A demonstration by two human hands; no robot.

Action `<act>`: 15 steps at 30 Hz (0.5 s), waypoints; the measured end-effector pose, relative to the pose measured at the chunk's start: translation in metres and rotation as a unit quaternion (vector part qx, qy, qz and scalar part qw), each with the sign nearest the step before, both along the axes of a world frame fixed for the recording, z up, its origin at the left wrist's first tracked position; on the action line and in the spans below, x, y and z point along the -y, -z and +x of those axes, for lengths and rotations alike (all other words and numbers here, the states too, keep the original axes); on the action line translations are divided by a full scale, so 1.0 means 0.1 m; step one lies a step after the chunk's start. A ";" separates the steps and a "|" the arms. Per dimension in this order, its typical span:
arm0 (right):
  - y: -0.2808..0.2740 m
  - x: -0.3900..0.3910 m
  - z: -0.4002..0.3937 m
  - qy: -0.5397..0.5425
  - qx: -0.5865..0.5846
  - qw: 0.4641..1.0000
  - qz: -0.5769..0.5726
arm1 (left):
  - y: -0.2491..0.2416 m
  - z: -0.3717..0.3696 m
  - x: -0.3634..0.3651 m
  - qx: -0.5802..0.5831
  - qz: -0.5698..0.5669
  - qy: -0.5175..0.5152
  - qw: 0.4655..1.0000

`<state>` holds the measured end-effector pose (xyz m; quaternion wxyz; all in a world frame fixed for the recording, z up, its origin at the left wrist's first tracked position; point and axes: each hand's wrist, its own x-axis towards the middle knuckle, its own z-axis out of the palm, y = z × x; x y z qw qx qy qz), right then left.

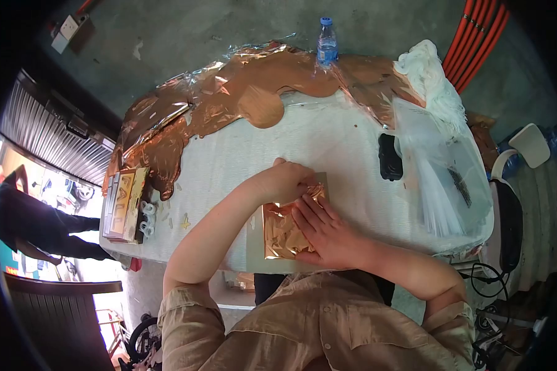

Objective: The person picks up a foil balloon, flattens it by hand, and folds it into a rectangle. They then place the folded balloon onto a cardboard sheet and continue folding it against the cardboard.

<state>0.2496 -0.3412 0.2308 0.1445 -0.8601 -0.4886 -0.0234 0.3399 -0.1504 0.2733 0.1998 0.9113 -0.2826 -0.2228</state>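
A shiny copper-coloured foil sheet point(280, 232) lies wrinkled on a grey-green board point(255, 247) at the table's near edge. My right hand point(325, 234) rests flat on the foil's right part, fingers stretched out toward the far left. Over the board's far end, my left hand point(284, 183) is closed, its fingers curled down by the foil's far edge. What those fingers hold, if anything, is hidden. The two hands nearly meet near the right hand's fingertips.
Large copper foil pieces point(229, 93) cover the white table's far side, with a water bottle point(327, 46) there. Boxes point(125, 204) stand left; a black object point(390, 157), clear plastic bags point(436, 185) and white cloth point(436, 83) lie right. A person point(37, 216) stands beyond the left side.
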 end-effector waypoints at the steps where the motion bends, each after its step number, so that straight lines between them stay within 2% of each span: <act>1: 0.00 0.00 0.00 -0.001 -0.009 1.000 0.000 | -0.02 -0.01 0.00 0.005 -0.016 -0.005 1.000; 5: -0.01 0.00 -0.01 -0.001 -0.013 1.000 0.004 | -0.08 -0.06 0.01 -0.011 -0.027 -0.035 0.999; 15: 0.00 -0.01 -0.01 0.007 -0.008 0.999 -0.031 | 0.21 -0.09 -0.08 0.050 -0.165 0.013 0.985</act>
